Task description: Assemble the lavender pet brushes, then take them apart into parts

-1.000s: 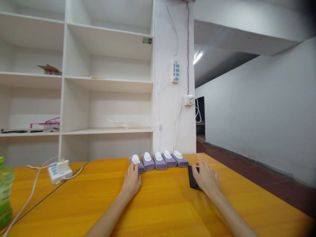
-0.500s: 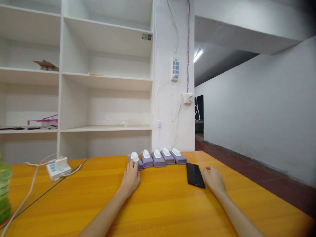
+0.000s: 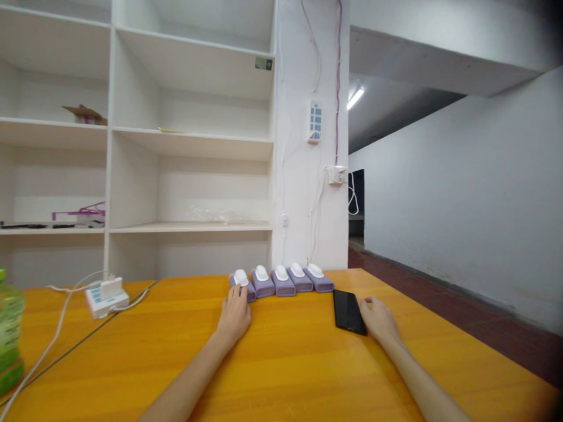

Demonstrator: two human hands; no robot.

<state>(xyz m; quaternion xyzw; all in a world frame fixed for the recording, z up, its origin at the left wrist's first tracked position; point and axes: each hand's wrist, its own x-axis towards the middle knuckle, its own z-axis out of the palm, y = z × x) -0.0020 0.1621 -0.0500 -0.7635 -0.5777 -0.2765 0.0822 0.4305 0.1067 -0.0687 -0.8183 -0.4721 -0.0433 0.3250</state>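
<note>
Several light-purple boxes (image 3: 284, 289) stand in a row at the table's back edge, each with a white rounded piece (image 3: 281, 273) resembling a computer mouse on top. My left hand (image 3: 234, 316) lies palm down at the leftmost box (image 3: 250, 293), fingers stretched over its near end and close to its white piece (image 3: 240, 278). I see no clear grip there. To the right lies a black smartphone (image 3: 349, 313), screen up. Beside its right edge rests my right hand (image 3: 380, 321), its fingers curled in and nothing visible in them.
The orange wooden table (image 3: 281, 375) has a seam on the left. Near it sit a white power strip (image 3: 104, 300) with a plug and cables, and a bottle of green liquid (image 3: 9, 337). White shelving (image 3: 191, 227) and a pillar (image 3: 297, 193) with sockets stand behind.
My right hand has shifted slightly left, closer to the phone. My left hand stays at the leftmost box. The whole view has moved a little.
</note>
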